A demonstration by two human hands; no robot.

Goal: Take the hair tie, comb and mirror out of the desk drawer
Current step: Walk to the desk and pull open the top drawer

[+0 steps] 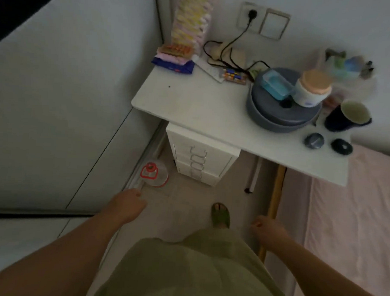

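A white desk stands ahead against the wall. Under its left side is a white drawer unit with several metal handles, and all its drawers are closed. The hair tie, comb and mirror are not visible. My left hand hangs low at the left, below and left of the drawers, fingers loosely curled and holding nothing. My right hand hangs low at the right, near the bed's edge, fingers loosely curled and holding nothing. Both hands are well short of the drawer unit.
On the desk sit a round grey container with a blue box and a jar on top, a dark cup, cables, packets and two small dark discs. A clear jar with a red lid stands on the floor. A bed with a pink sheet is at the right.
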